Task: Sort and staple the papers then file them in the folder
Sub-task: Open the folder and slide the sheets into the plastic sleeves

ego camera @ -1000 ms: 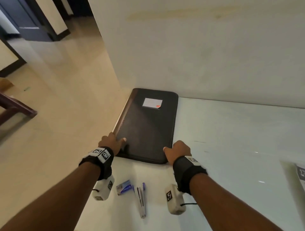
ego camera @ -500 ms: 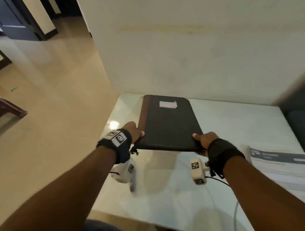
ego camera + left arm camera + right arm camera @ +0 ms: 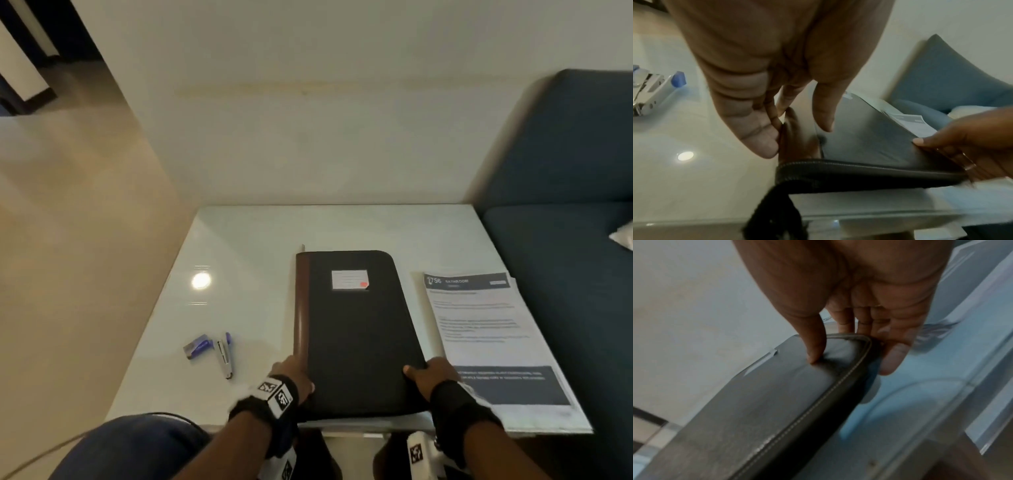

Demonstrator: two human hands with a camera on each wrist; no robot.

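A black zip folder (image 3: pixel 352 329) with a brown spine and a white label lies closed in the middle of the white table (image 3: pixel 239 260), its near end at the table's front edge. My left hand (image 3: pixel 294 371) holds the near-left corner, thumb on the cover (image 3: pixel 869 133) and fingers against the spine. The near-right corner is pinched by my right hand (image 3: pixel 421 371), with the thumb pressing on top of the folder (image 3: pixel 756 410) and the fingers below its edge. A stack of printed papers (image 3: pixel 486 329) lies just right of the folder. A stapler (image 3: pixel 224 354) lies to its left.
A small blue staple box (image 3: pixel 196 346) sits beside the stapler. A dark blue sofa (image 3: pixel 565 212) stands against the table's right side and a wall runs along its back. A ceiling light reflects on the glossy top at the left. My knee shows below the front edge.
Both hands lifted the folder from the table's far left and brought it to the middle, near the front edge. The head view swung right, so the papers now show.
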